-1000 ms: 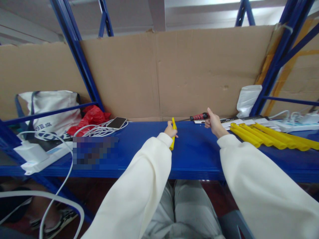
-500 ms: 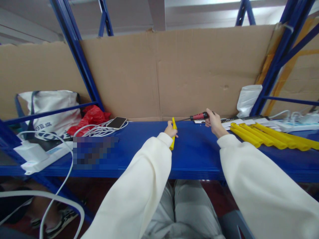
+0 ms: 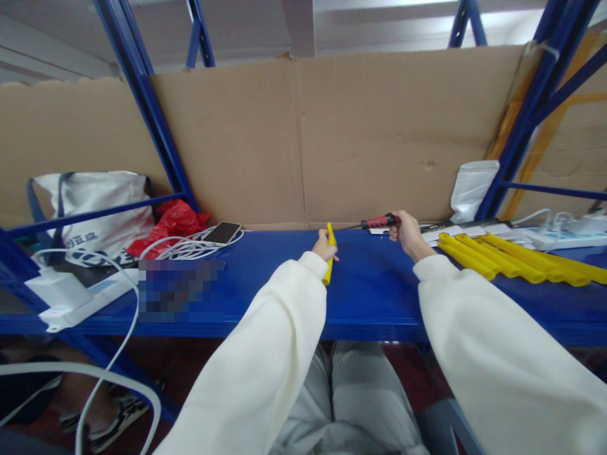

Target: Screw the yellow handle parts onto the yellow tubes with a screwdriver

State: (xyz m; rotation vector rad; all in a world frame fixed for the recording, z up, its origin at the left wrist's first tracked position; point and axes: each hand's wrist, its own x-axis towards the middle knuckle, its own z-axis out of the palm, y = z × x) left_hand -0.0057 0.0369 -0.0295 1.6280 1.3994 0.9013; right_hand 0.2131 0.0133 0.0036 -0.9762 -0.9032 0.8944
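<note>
My left hand [image 3: 325,246] is closed around a yellow plastic piece [image 3: 327,273], which stands nearly upright over the blue tabletop [image 3: 374,291]. In my right hand [image 3: 406,234] is a screwdriver [image 3: 378,222] with a red and black handle, gripped near the end of the handle. Its thin dark shaft points left and meets the upper part of the yellow piece; the exact contact at the tip is too small to make out. Several long yellow plastic pieces [image 3: 493,258] lie side by side to the right of my right hand.
On the left are a phone [image 3: 222,233], coiled white cable [image 3: 184,249], a red plastic bag [image 3: 173,224], a cloth bag [image 3: 104,202] and a power strip [image 3: 90,303]. A cardboard sheet [image 3: 370,133] stands behind. A white pouch [image 3: 473,189] leans at the back right.
My right hand and the screwdriver handle have shifted very slightly, and the fingers have turned a little. My left hand and the yellow piece stay in place.
</note>
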